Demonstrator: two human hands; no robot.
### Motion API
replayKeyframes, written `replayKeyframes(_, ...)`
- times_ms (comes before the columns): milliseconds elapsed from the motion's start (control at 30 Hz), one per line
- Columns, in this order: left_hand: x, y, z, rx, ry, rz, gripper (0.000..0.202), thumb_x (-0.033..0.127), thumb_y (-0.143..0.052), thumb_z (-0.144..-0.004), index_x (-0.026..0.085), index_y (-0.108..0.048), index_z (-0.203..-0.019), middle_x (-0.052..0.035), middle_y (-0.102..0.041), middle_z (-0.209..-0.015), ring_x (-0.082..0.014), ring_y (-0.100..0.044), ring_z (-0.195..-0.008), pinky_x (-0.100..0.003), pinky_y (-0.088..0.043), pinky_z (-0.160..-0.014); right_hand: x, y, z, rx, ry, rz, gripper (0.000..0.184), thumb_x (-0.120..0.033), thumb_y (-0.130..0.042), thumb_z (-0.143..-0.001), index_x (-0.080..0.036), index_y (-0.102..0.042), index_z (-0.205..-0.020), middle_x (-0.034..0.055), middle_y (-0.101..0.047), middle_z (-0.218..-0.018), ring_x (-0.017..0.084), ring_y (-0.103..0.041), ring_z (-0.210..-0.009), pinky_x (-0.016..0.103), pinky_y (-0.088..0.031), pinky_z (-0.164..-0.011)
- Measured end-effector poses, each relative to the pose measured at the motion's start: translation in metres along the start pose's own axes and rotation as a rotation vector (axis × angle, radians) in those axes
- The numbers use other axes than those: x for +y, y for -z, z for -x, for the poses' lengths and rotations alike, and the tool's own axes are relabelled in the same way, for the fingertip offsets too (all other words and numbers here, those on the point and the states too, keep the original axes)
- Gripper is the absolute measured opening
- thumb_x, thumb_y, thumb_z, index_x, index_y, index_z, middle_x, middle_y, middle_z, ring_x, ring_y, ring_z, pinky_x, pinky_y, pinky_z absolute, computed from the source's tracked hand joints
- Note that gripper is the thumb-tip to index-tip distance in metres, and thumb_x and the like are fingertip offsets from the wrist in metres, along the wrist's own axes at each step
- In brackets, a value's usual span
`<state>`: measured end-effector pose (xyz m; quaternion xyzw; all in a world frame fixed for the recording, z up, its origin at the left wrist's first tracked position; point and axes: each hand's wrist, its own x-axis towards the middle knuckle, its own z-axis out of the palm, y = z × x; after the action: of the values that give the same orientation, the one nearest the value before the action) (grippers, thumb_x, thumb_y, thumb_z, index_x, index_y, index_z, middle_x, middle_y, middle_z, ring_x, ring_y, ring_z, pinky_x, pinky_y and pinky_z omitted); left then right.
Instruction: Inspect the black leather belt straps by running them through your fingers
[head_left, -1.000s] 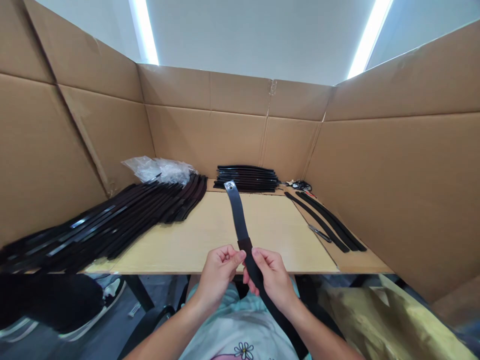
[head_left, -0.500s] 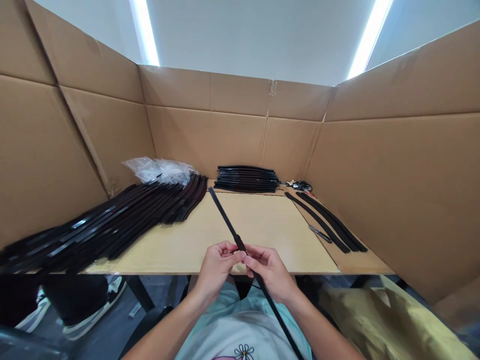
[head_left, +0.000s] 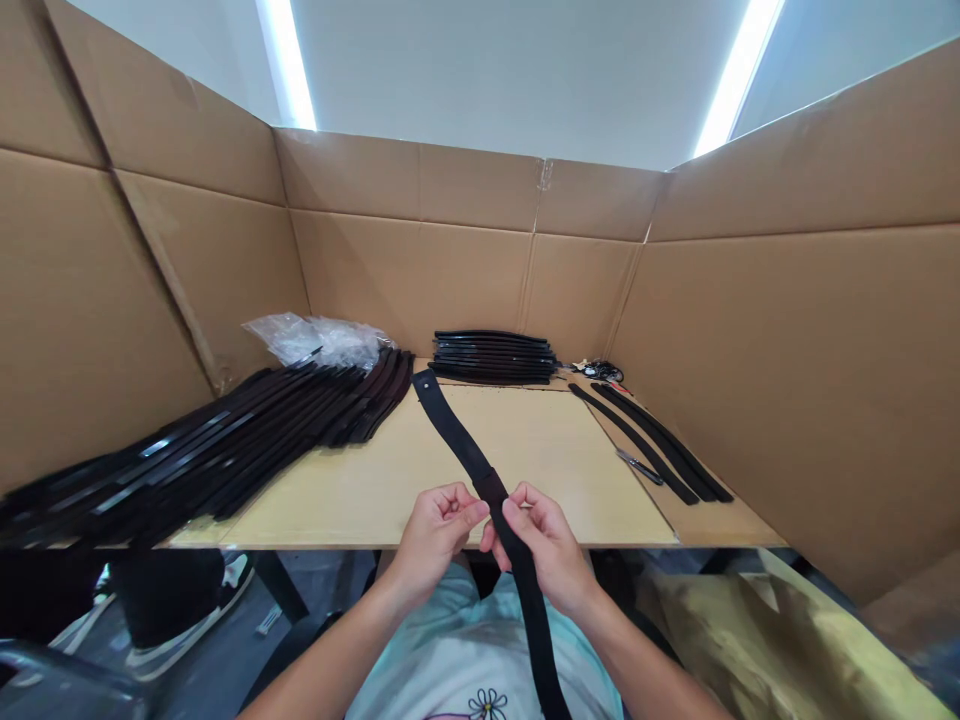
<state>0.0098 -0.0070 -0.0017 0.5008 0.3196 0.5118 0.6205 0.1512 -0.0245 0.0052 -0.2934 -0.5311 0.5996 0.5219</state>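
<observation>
Black strap (head_left: 450, 420), one, gripped by your left hand (head_left: 435, 535) and your right hand (head_left: 544, 550), the fingers of each closed on it from either side, just above the front edge of the worktop (head_left: 337, 495). Upper end, with a small round eyelet (head_left: 424, 379), reaches out over the worktop toward the back; lower end drops past the front edge toward your lap.

Around you: long pile of black straps (head_left: 247, 440), lying slantwise on your left, with a clear plastic bag (head_left: 315, 340) behind its far end. Flat stack of curved black straps (head_left: 493, 357) at the back. Two loose black straps (head_left: 645, 440) on your right, a small steel tool (head_left: 639, 466) just beside them, its exact kind too small to tell. Small tangle of dark cord (head_left: 598, 371) in the far right corner. Cardboard walls (head_left: 465, 270) on three sides.
</observation>
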Motion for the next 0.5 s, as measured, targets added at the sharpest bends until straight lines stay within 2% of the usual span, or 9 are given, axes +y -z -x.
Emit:
replayKeyframes(133,0.004,-0.006,0.001,0.069,-0.054,-0.051,0.04,0.046,-0.073,-0.065,0.018,-0.045,-0.059,0.0096,-0.039,-0.04,-0.0034,-0.023,-0.035,-0.019,-0.013,-0.038,0.001,-0.001,0.0,0.089,-0.026,-0.01,0.04,-0.052,-0.058,-0.08,-0.019,-0.04,-0.066,-0.0027,-0.06,-0.052,0.006,-0.044,-0.038,0.019,-0.031,-0.041)
replayKeyframes(300,0.005,-0.009,0.001,0.017,-0.098,-0.164,0.036,0.048,-0.068,-0.07,0.017,-0.054,-0.059,0.0047,-0.046,-0.044,-0.008,-0.037,-0.039,-0.02,-0.023,-0.039,0.005,0.0,-0.002,0.145,-0.056,-0.002,0.042,-0.053,-0.06,-0.079,-0.019,-0.041,-0.064,-0.004,-0.056,-0.048,0.005,-0.041,-0.036,0.018,-0.027,-0.039)
replayKeyframes(500,-0.008,0.005,-0.015,0.014,-0.133,-0.246,0.034,0.045,-0.06,-0.078,0.016,-0.058,-0.059,0.0002,-0.057,-0.052,-0.0116,-0.047,-0.047,-0.022,-0.032,-0.047,0.014,0.01,-0.015,0.103,-0.147,-0.17,0.035,-0.049,-0.064,-0.076,-0.016,-0.051,-0.073,0.0022,-0.065,-0.061,0.009,-0.054,-0.046,0.019,-0.039,-0.046)
